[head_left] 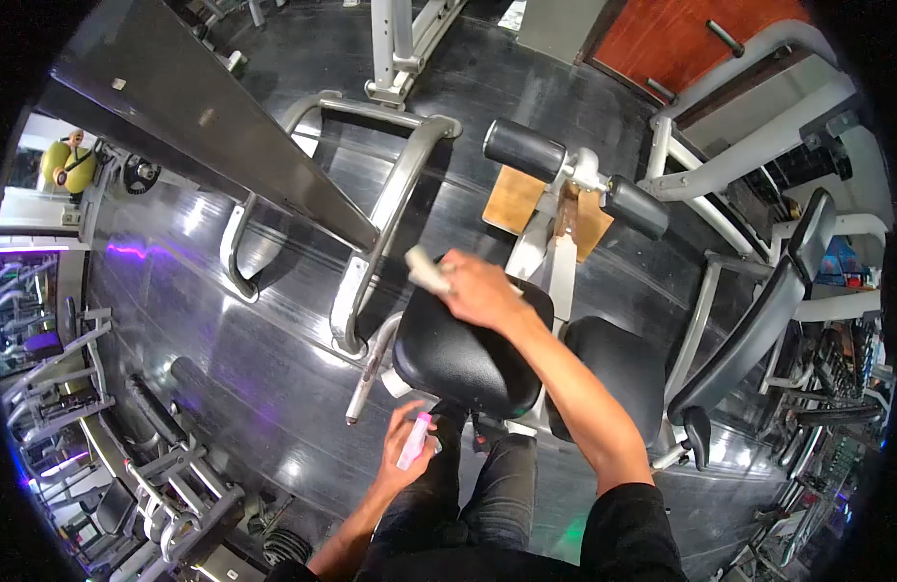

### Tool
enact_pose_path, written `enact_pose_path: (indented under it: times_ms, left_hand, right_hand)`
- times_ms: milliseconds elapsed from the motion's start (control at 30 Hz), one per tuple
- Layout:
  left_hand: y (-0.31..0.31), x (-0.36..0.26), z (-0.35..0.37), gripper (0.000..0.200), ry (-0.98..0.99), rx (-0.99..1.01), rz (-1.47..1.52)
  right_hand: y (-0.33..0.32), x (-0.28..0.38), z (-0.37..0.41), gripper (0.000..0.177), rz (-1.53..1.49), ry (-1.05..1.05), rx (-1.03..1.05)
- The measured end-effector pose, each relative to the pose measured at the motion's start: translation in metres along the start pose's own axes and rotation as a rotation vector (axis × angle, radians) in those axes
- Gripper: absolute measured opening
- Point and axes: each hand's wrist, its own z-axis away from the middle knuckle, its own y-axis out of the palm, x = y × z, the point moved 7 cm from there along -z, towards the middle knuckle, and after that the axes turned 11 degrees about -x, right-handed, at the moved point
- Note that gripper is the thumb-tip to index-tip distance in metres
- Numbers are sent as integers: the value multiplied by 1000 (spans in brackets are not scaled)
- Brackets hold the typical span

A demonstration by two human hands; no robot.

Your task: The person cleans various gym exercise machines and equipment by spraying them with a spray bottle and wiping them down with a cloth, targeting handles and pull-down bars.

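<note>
My right hand [479, 291] is closed around a cream cloth [427, 270] over the far edge of a black padded seat [458, 354]. Part of the cloth sticks out past the fingers on the left. Lower down, close to my leg, my left hand [400, 456] grips a small pink bottle [415, 440], tilted with its top up. That hand is just below the near edge of the seat. A second black pad [613, 378] sits beside the first, under my right forearm in this view.
Black foam rollers [524, 149] on a post stand ahead, above a wooden board [511, 199]. A bent metal frame [395, 194] rises at the left. A tall black backrest [759, 320] stands at the right. Other gym machines [167, 475] line the sides.
</note>
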Motion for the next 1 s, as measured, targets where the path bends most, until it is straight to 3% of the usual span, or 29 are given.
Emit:
enact_pose_path:
  times_ms: [100, 267, 367, 433, 500, 600, 667, 733, 833, 900, 933, 1000]
  left_hand:
    - [0, 0, -3, 20, 159, 20, -143]
    - [1, -5, -7, 18, 115, -9, -97]
    - [-1, -15, -11, 7, 83, -55, -40]
    - [-2, -12, -10, 6, 80, -64, -30]
    - [-3, -4, -9, 5, 26, -74, 7]
    - [-2, -1, -6, 5, -33, -86, 29]
    - [-1, -12, -9, 5, -7, -88, -12]
    - [2, -9, -6, 4, -8, -107, -46]
    - [5, -13, -6, 4, 42, -116, -82]
    - [4, -19, 0, 5, 36, -188, -1]
    - [5, -16, 4, 5, 34, -198, -2]
    - [5, -1, 17, 8, -39, -218, 40]
  right_hand:
    - [-31, 80, 39, 29, 51, -267, 48]
    - [-43, 75, 54, 44, -15, -323, 106]
    - [-37, 33, 19, 35, 143, -162, -24]
    - [-24, -11, 0, 25, 179, 81, 37]
    - [-21, -20, 1, 20, 27, 155, 29]
    - [-27, 6, 27, 20, -66, 76, 30]
    - [-47, 49, 56, 24, -55, -140, -28]
    - [-54, 78, 90, 29, 14, -220, 129]
    - [-64, 93, 129, 31, 145, -441, 173]
    - [-70, 58, 119, 42, 173, -355, -1]
    - [-68, 31, 105, 29, 157, -183, 67]
    - [-53, -47, 72, 28, 253, 41, -19]
